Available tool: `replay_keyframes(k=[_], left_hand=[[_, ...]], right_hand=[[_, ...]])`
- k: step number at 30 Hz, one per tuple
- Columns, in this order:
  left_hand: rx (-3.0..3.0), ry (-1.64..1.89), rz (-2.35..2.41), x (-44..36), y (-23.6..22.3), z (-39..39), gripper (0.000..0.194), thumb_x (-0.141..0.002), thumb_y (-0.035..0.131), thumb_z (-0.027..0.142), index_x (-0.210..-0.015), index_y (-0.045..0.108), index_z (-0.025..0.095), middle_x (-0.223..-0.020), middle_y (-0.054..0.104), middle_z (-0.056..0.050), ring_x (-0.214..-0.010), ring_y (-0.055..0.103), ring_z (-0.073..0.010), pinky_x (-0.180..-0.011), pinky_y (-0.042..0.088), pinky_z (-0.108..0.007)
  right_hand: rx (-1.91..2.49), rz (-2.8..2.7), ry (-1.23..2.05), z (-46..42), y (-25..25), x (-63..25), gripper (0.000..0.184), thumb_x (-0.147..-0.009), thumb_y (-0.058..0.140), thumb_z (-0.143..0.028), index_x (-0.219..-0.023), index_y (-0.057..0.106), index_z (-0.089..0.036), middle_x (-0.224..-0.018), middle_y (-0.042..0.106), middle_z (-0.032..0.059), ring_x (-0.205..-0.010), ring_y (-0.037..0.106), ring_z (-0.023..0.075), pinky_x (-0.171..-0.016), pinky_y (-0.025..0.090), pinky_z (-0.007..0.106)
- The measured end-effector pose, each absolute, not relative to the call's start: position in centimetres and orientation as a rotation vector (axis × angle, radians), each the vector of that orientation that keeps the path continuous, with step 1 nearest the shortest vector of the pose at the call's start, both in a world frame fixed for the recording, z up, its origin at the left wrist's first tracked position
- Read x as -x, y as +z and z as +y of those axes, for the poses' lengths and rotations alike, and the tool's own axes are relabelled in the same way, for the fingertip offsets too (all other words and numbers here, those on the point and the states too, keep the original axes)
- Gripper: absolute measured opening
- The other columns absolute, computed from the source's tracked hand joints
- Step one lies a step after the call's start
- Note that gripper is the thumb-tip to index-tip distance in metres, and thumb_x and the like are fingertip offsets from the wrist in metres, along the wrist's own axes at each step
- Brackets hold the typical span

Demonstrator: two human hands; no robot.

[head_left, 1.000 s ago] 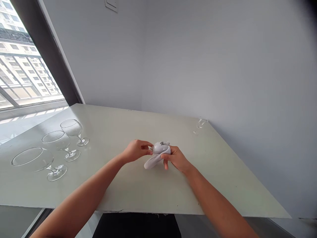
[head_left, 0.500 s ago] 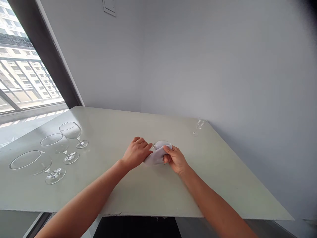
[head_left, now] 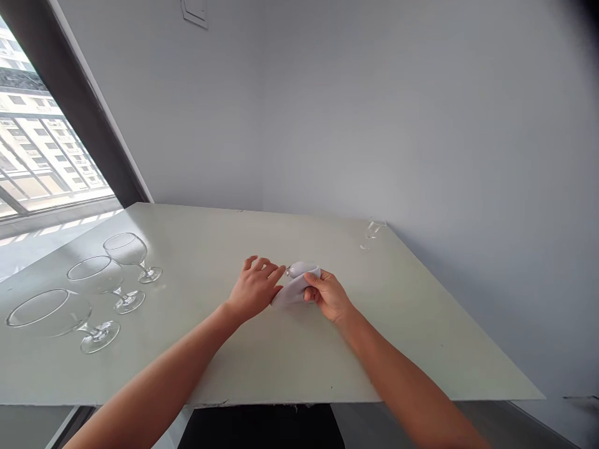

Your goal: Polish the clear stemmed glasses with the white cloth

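A wine glass (head_left: 291,270) lies on its side in front of me, its bowl pointing right and largely covered by a white cloth (head_left: 292,293). My left hand (head_left: 256,288) is at the stem end, thumb and forefinger closed about it; the stem and foot are hidden behind the fingers. Near the left thumb hangs the lower corner of the cloth. My right hand (head_left: 327,294) pinches the cloth at the bowl's rim, with the thumb on top and the other fingers curled beneath.
Three stemmed glasses stand in a row at the left: a near one (head_left: 51,315), a middle one (head_left: 96,275) and a far one (head_left: 126,249). A smaller glass (head_left: 373,231) is at the far right corner of the pale table (head_left: 412,349). Walls rise behind.
My view has shifted slightly, so the table items sit a little further left. The left fingers are spread more, and the glass bowl has turned slightly inside the cloth.
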State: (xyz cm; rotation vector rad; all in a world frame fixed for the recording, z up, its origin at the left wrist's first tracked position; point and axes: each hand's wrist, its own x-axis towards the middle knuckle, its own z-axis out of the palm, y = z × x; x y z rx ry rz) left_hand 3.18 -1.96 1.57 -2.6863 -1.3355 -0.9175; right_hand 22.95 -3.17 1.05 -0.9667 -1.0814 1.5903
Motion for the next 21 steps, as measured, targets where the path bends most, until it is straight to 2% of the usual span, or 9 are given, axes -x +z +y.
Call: replay_keyframes(k=[2, 5, 9, 14, 17, 21], left_hand=[[2.57, -0.877, -1.177, -3.0, 1.5, -1.9, 0.022, -0.082, 0.046, 0.024, -0.101, 0.058, 0.023, -0.083, 0.065, -0.005, -0.088, 0.052, -0.02, -0.089, 0.031, -0.041], [2.538, -0.864, -1.085, -2.1, 1.4, -1.3, 0.019, -0.084, 0.043, 0.023, -0.096, 0.059, 0.022, -0.075, 0.064, -0.004, -0.077, 0.052, -0.0167, -0.08, 0.036, -0.034], [2.665, -0.828, -1.055, -1.4, 1.5, -0.7, 0.021, -0.085, 0.042, 0.026, -0.095, 0.06, 0.022, -0.071, 0.063, -0.003, -0.07, 0.051, -0.0146, -0.072, 0.037, -0.03], [2.977, -0.812, -1.511, -1.6, 2.5, -1.3, 0.025, -0.079, 0.048, 0.041, -0.092, 0.063, 0.026, -0.065, 0.061, 0.002, -0.059, 0.051, -0.0107, -0.058, 0.036, -0.022], [3.075, -0.831, -1.874, -1.8, 3.4, -1.7, 0.03, -0.073, 0.051, 0.048, -0.092, 0.064, 0.028, -0.068, 0.061, 0.005, -0.06, 0.052, -0.0102, -0.057, 0.038, -0.021], [2.967, -0.838, -2.196, -1.5, 3.7, -1.4, 0.032, -0.072, 0.05, 0.048, -0.093, 0.063, 0.027, -0.069, 0.061, 0.004, -0.059, 0.052, -0.011, -0.052, 0.037, -0.021]], right_hand=[[0.907, -1.007, 1.665, -3.3, 0.7, -22.6, 0.028, -0.071, 0.063, -0.041, -0.083, 0.063, -0.015, -0.056, 0.058, -0.002, -0.041, 0.049, 0.0064, -0.047, 0.042, 0.021], [0.888, -1.253, 1.695, -3.8, 0.6, -22.2, 0.03, -0.072, 0.061, -0.041, -0.088, 0.063, -0.016, -0.061, 0.061, 0.0008, -0.05, 0.057, 0.0116, -0.049, 0.045, 0.024], [0.958, -1.684, 1.489, -3.7, 0.5, -22.7, 0.024, -0.073, 0.061, -0.037, -0.087, 0.065, -0.018, -0.072, 0.064, 0.0023, -0.068, 0.061, 0.0166, -0.06, 0.049, 0.029], [0.916, -2.071, 1.033, -2.6, 1.1, -24.4, 0.021, -0.078, 0.056, -0.03, -0.096, 0.065, -0.023, -0.09, 0.066, 0.0014, -0.088, 0.059, 0.0186, -0.079, 0.045, 0.033], [0.963, -2.181, 0.733, -2.2, 1.7, -25.3, 0.021, -0.081, 0.052, -0.026, -0.098, 0.064, -0.026, -0.096, 0.065, 0.0004, -0.09, 0.058, 0.0186, -0.082, 0.043, 0.033], [1.045, -2.118, 0.415, -1.4, 2.0, -26.9, 0.027, -0.082, 0.047, -0.019, -0.104, 0.061, -0.026, -0.101, 0.064, 0.0005, -0.091, 0.058, 0.0188, -0.081, 0.043, 0.035]])
